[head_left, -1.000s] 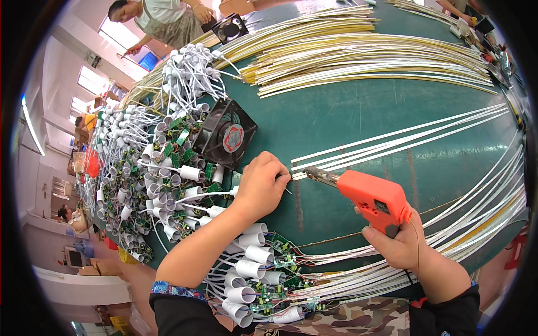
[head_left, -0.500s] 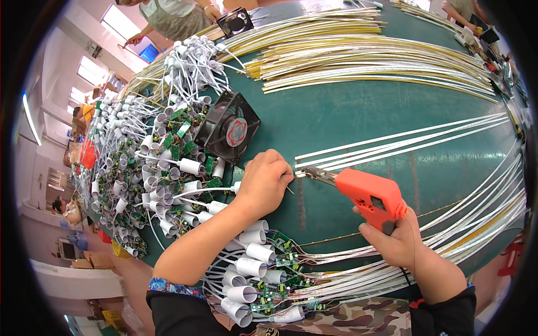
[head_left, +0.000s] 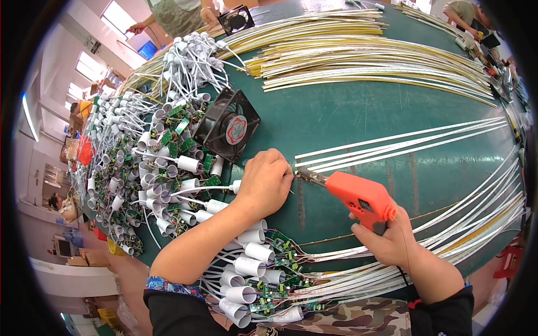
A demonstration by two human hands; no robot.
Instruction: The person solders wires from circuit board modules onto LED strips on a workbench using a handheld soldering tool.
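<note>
Nearest, a heap of white tubes with green circuit boards (head_left: 263, 274) lies at the table (head_left: 392, 145) edge. The right hand (head_left: 392, 238) is wrapped around the grip of an orange soldering gun (head_left: 358, 199), its metal tip aimed left. The left hand (head_left: 266, 179) is curled, pinching the end of a white strip (head_left: 392, 147) against the table just beside that tip. Judging by this, a steady press and brief tip contact suit the joint. Farther off stand a black fan (head_left: 228, 126) and yellow strips (head_left: 364, 61).
</note>
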